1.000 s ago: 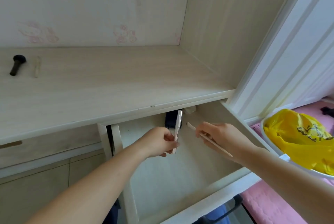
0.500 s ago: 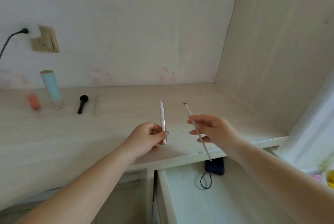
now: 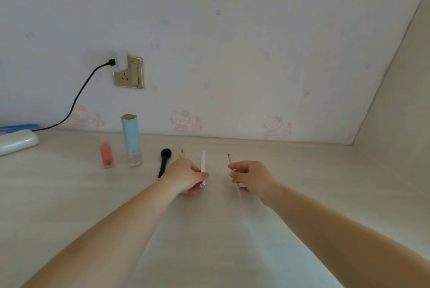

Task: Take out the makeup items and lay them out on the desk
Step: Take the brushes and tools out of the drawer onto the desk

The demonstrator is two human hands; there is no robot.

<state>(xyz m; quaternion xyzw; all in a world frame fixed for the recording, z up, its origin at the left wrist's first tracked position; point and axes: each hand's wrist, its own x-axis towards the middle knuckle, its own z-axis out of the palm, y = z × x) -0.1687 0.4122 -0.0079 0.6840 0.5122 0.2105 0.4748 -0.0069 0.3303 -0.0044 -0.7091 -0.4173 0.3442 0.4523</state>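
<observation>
Matt pale wood-grain desk [image 3: 69, 194], glossy tube [image 3: 131, 139]

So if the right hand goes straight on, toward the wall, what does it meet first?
Probably nothing on the desk: ahead of the right hand and its thin brush the surface looks bare up to the wall. Depth is hard to judge here.

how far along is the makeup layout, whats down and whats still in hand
Done: four items sit in a row by the wall: an orange bottle, a blue tube, a black brush and a thin stick. In hand: the left hand holds a white tube and the right hand a slim brush over the desk. Left: set both down; the drawer is out of view.
</observation>
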